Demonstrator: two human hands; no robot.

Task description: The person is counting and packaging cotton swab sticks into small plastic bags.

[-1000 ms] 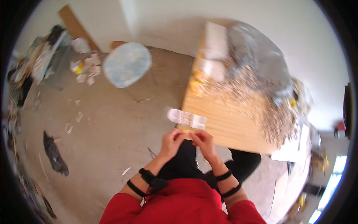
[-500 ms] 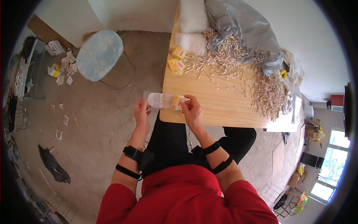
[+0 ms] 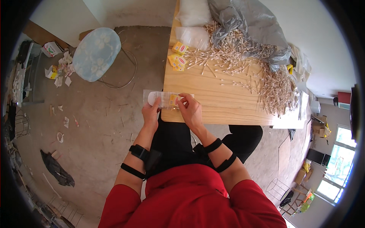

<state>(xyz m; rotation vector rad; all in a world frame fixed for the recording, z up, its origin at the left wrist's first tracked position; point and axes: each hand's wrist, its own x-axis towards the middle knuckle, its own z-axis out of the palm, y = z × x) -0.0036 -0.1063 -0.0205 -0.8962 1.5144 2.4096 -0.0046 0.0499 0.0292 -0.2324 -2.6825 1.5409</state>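
Observation:
Between my hands is a clear plastic bag [image 3: 164, 98] holding a row of cotton swabs, a white rounded card at its left end and a yellow card at its right. My left hand [image 3: 151, 111] pinches the bag near the white card, thumb on top. The fingers of my right hand [image 3: 190, 108] are closed on the bag's right end by the yellow card. The bag lies level over the near left corner of the wooden table [image 3: 213, 98]. Beyond it, a big heap of loose cotton swabs [image 3: 279, 91] spreads across the table.
Yellow cards [image 3: 176, 62] lie at the table's left edge, beside stacked clear bags [image 3: 192, 38]. A grey plastic sack [image 3: 258, 22] covers part of the swabs. On the left stands a stool with a pale blue seat [image 3: 96, 55]; paper scraps [image 3: 65, 67] litter the floor.
My left hand has shifted right along the bag, its thumb now over the white card. My right hand has moved slightly left and up, still at the yellow card end.

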